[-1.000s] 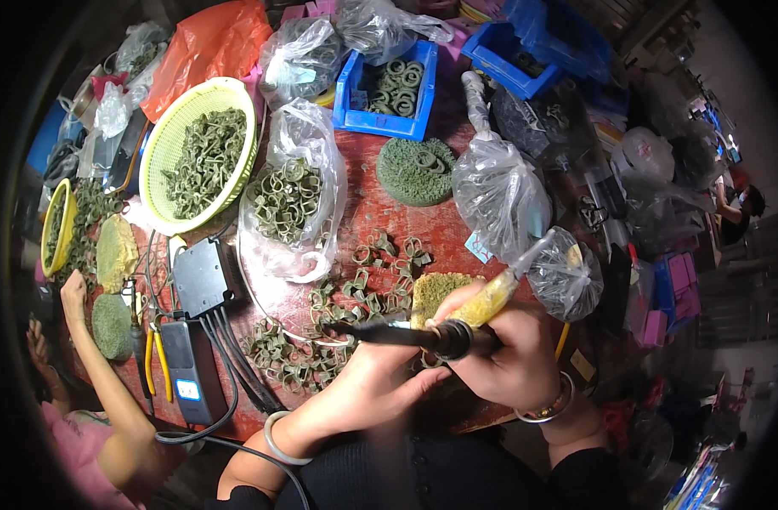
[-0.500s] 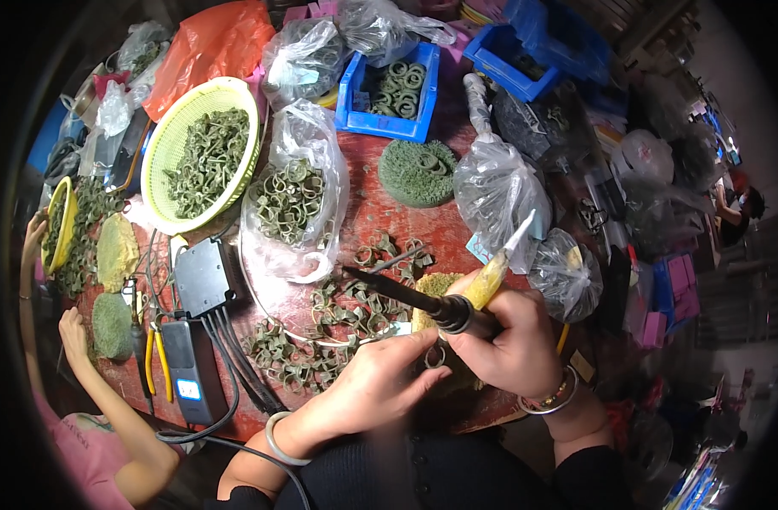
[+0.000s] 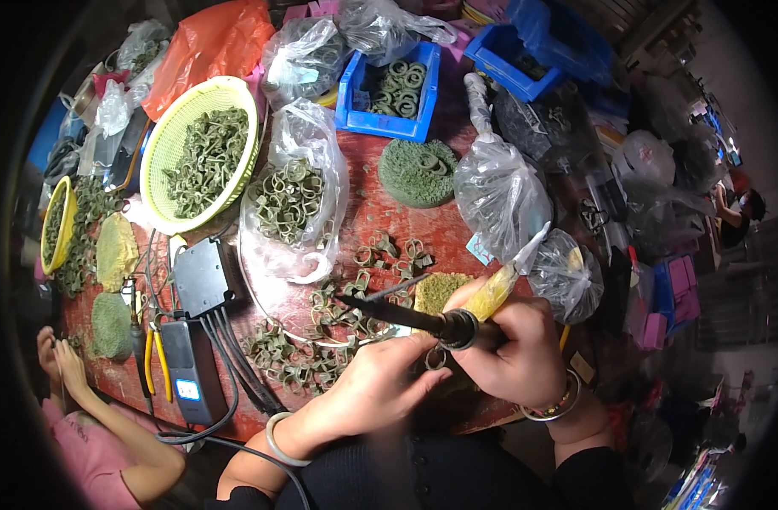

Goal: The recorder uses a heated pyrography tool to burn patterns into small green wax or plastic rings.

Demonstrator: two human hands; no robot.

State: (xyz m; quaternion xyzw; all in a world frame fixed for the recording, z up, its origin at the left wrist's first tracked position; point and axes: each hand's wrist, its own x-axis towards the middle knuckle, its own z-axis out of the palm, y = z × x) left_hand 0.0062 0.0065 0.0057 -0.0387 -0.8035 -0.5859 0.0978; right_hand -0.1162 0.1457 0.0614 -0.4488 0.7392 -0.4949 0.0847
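Note:
Near the front edge of the table, my left hand (image 3: pixel 380 378) pinches a small metal ring (image 3: pixel 436 358) between thumb and fingertips. Against it, my right hand (image 3: pixel 516 344) is closed round a black pen-shaped tool (image 3: pixel 406 318), like a soldering iron, pointing left. A yellow-wrapped stick (image 3: pixel 493 293) with a pale pointed end rises from the same hand toward the upper right. Beyond the hands a mossy yellow-green pad (image 3: pixel 440 291) is partly hidden. Loose grey-green ring pieces (image 3: pixel 299 357) lie scattered left of my hands.
A yellow-green basket (image 3: pixel 155 161), a clear bag (image 3: pixel 333 178) and a blue bin (image 3: pixel 387 126) hold similar pieces. A round green pad (image 3: pixel 406 183) lies beyond my hands. Left are a black box (image 3: pixel 206 276), cables and yellow-handled pliers (image 3: pixel 164 365). A co-worker's hands (image 3: pixel 66 365) are far left.
The black tool and yellow-wrapped stick have tilted and dropped slightly in my right hand. My left hand stays put. At the left, the co-worker's hands have come together, one leaving the small yellow basket.

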